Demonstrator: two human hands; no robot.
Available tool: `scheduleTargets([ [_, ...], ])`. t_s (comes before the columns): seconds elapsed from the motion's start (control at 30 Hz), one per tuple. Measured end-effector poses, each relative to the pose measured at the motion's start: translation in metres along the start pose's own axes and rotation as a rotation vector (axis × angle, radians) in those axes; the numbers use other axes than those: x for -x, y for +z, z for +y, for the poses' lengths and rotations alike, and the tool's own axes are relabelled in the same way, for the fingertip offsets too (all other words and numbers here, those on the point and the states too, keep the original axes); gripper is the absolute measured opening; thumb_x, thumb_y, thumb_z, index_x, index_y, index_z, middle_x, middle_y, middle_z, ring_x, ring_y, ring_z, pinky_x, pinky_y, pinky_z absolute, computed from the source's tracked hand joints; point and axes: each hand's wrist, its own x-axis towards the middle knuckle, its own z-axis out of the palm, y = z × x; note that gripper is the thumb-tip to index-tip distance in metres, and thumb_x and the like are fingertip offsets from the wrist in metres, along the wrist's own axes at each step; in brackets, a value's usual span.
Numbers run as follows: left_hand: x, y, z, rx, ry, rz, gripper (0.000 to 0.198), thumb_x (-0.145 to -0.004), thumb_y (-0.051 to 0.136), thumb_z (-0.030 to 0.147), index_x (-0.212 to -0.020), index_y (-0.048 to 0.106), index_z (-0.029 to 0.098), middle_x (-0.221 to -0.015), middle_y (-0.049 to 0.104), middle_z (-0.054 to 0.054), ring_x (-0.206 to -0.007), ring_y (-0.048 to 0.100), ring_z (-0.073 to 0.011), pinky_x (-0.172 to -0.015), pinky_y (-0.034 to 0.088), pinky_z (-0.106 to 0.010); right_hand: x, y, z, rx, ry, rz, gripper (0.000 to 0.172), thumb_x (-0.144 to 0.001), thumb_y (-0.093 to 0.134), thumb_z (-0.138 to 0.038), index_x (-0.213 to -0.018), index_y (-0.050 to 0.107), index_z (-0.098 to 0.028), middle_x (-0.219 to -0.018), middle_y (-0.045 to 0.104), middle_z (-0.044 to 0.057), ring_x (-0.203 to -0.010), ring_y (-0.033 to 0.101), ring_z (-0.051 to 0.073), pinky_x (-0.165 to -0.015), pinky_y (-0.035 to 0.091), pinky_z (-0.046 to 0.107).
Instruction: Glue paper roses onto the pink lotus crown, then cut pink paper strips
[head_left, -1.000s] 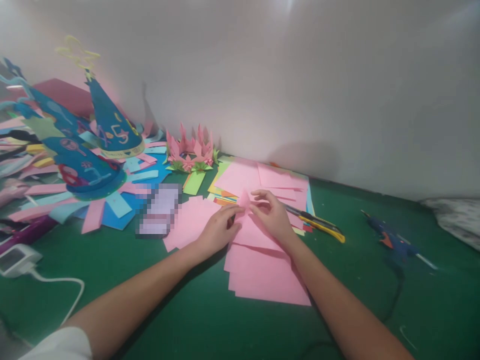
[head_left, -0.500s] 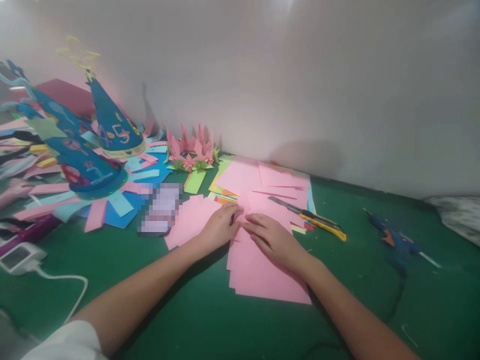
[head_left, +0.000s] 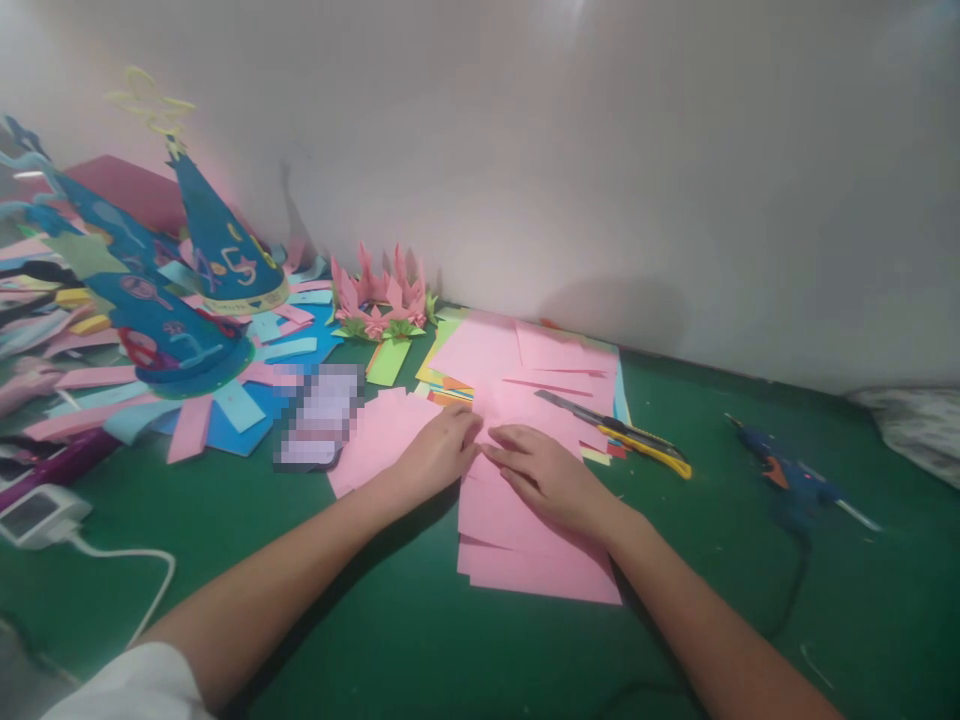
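Observation:
Pink paper sheets [head_left: 525,570] lie in a loose stack on the green table, with their edges out of line. Over their upper part, my left hand [head_left: 442,440] has its fingers curled in a pinch on a pink paper [head_left: 484,432]. My right hand [head_left: 547,472] meets it from the other side, fingers together and tips pressed on that same paper. Fingers hide much of the held piece. To the right of my right hand lies a yellow and black utility knife [head_left: 649,448], partly on the sheets.
More pink sheets [head_left: 382,430] and a pixelated phone [head_left: 322,415] are at the left. Behind stand a pink paper crown [head_left: 382,300] and blue cone hats [head_left: 225,240]. A blue glue gun [head_left: 799,480] lies at right, and a white cabled device [head_left: 45,515] at far left.
Both hands stay nearly in place on the pink paper. The fingertips shift slightly, and the sheet edges under my hands sit a little differently.

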Motion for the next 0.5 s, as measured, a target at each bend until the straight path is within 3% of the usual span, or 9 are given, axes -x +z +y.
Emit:
scheduleTargets([
  [0.17,0.002,-0.002,0.003,-0.103,-0.072,0.007,0.003,-0.080,0.057,0.016,-0.082,0.056,0.015,-0.113,0.046,-0.012,-0.077,0.056,-0.0164,-0.072,0.048,-0.033,-0.002,-0.002,-0.001,-0.008,0.004,-0.020,0.033,-0.094,0.040,-0.021,-0.120,0.061,-0.023,-0.117,0.061,0.011,-0.108,0.054,0.022,-0.092,0.047,0.044],
  [0.27,-0.001,-0.003,0.001,-0.167,0.047,-0.017,0.014,-0.084,0.050,0.017,-0.094,0.059,0.016,-0.121,0.050,-0.012,-0.098,0.056,-0.0226,-0.084,0.046,-0.038,-0.003,-0.002,-0.001,-0.013,-0.004,-0.025,0.033,-0.094,0.040,-0.021,-0.119,0.061,-0.025,-0.116,0.061,0.009,-0.106,0.055,0.021,-0.091,0.047,0.044],
  [0.37,-0.004,-0.003,-0.007,-0.158,0.145,-0.075,0.030,-0.087,0.044,0.017,-0.115,0.054,0.019,-0.130,0.052,-0.011,-0.121,0.046,-0.0241,-0.100,0.035,-0.043,-0.003,-0.002,0.001,0.007,-0.017,-0.017,0.033,-0.093,0.041,-0.021,-0.119,0.060,-0.025,-0.122,0.059,0.009,-0.112,0.052,0.023,-0.094,0.044,0.046],
  [0.5,-0.004,-0.005,-0.015,-0.130,0.171,-0.151,0.038,-0.085,0.047,0.023,-0.123,0.050,0.021,-0.141,0.043,-0.009,-0.130,0.038,-0.0235,-0.105,0.027,-0.045,-0.002,0.000,0.001,0.035,-0.010,-0.032,0.034,-0.092,0.042,-0.020,-0.120,0.061,-0.025,-0.127,0.056,0.010,-0.118,0.049,0.024,-0.098,0.041,0.049],
])
